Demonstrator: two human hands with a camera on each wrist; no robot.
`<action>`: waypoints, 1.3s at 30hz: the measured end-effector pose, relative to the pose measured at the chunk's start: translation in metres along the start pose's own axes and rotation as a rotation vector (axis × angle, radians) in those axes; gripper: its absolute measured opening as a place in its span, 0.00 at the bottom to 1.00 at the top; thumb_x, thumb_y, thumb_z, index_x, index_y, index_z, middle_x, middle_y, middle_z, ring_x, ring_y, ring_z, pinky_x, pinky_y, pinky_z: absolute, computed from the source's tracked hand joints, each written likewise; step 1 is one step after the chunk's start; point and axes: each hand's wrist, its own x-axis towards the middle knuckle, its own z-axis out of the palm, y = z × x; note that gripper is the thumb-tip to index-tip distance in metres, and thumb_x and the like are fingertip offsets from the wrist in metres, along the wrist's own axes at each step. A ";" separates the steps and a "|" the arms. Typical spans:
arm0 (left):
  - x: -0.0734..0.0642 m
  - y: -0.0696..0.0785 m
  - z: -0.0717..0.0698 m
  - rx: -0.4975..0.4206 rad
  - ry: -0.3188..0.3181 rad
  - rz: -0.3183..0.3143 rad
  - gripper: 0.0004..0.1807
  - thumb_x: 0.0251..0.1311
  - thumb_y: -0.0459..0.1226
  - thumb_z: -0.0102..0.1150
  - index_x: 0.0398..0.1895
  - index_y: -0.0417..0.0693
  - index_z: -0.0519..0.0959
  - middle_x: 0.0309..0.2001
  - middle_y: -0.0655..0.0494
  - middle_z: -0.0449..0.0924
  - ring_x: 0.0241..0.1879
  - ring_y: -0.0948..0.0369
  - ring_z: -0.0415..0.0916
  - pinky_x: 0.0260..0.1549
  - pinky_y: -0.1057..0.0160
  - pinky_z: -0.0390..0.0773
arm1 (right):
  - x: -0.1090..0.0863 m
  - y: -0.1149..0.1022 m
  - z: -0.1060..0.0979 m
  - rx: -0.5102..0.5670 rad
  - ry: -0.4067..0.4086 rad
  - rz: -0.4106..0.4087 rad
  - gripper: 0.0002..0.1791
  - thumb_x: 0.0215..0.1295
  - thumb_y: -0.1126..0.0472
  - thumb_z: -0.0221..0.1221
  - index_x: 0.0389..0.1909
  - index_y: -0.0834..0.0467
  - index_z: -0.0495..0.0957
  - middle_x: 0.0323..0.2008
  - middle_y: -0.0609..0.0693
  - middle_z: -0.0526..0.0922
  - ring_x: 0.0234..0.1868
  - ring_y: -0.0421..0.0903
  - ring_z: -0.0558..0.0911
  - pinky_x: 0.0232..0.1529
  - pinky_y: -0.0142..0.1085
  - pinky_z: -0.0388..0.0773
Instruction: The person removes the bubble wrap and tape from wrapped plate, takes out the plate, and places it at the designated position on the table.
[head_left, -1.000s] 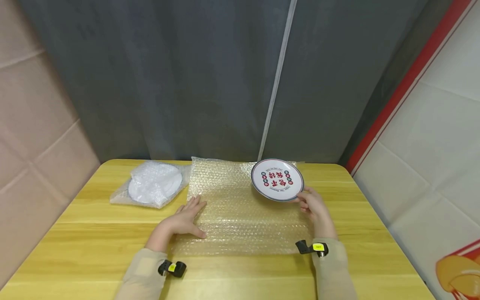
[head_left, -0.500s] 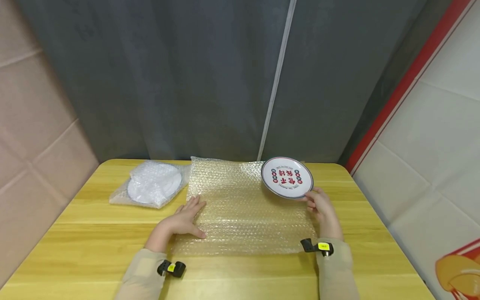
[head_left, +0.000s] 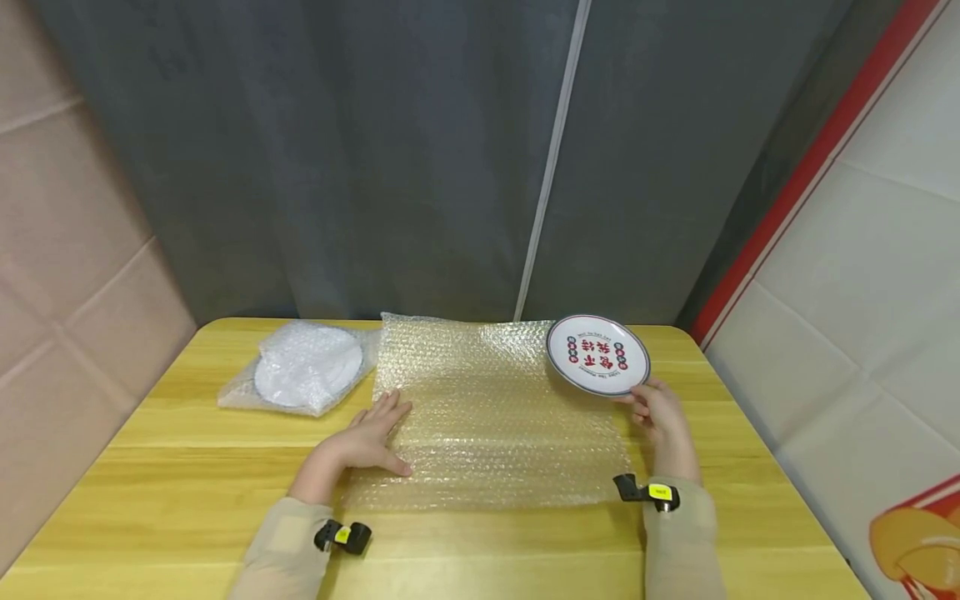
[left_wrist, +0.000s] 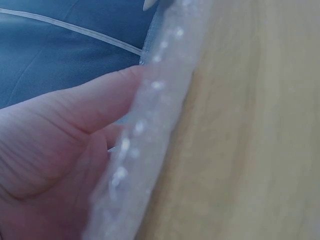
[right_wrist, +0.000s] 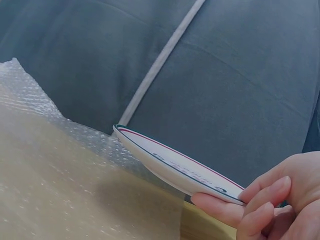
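A round white plate (head_left: 597, 355) with a blue and red rim and red characters is pinched at its near right edge by my right hand (head_left: 662, 417). In the right wrist view the plate (right_wrist: 175, 165) is tilted and held up above the bubble wrap (right_wrist: 60, 165). A wide sheet of bubble wrap (head_left: 487, 417) lies flat on the table. On its left edge rests my left hand (head_left: 369, 437), fingers spread. The left wrist view shows the left thumb (left_wrist: 105, 97) against the edge of the wrap (left_wrist: 135, 145).
At the back left of the wooden table (head_left: 480, 554) lies another plate (head_left: 307, 367) wrapped in bubble wrap. A dark grey curtain (head_left: 360, 167) hangs behind the table. Pale panels stand on both sides, the right one (head_left: 855, 333) with a red stripe.
My right hand has carried the plate to the right, from over the wrap toward its right edge. The left hand has stayed in place on the bubble wrap.
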 end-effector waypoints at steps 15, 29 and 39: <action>0.001 0.000 -0.001 -0.002 -0.008 0.005 0.61 0.41 0.52 0.73 0.73 0.35 0.49 0.73 0.34 0.31 0.72 0.41 0.28 0.64 0.37 0.33 | 0.006 0.004 -0.020 0.008 0.128 -0.003 0.27 0.72 0.68 0.44 0.69 0.65 0.52 0.22 0.42 0.77 0.16 0.34 0.64 0.17 0.25 0.63; 0.001 0.002 -0.004 0.004 -0.006 0.011 0.61 0.41 0.52 0.73 0.73 0.34 0.49 0.73 0.33 0.31 0.71 0.40 0.28 0.64 0.36 0.34 | 0.007 0.005 -0.029 0.063 0.237 0.003 0.27 0.71 0.67 0.46 0.69 0.63 0.53 0.21 0.42 0.79 0.16 0.34 0.65 0.17 0.25 0.64; 0.001 0.001 -0.002 0.008 -0.006 0.004 0.61 0.41 0.52 0.74 0.73 0.35 0.49 0.73 0.34 0.32 0.71 0.40 0.29 0.64 0.36 0.34 | 0.007 0.012 -0.037 0.030 0.343 -0.021 0.20 0.69 0.68 0.47 0.61 0.64 0.59 0.31 0.46 0.70 0.19 0.35 0.66 0.18 0.26 0.66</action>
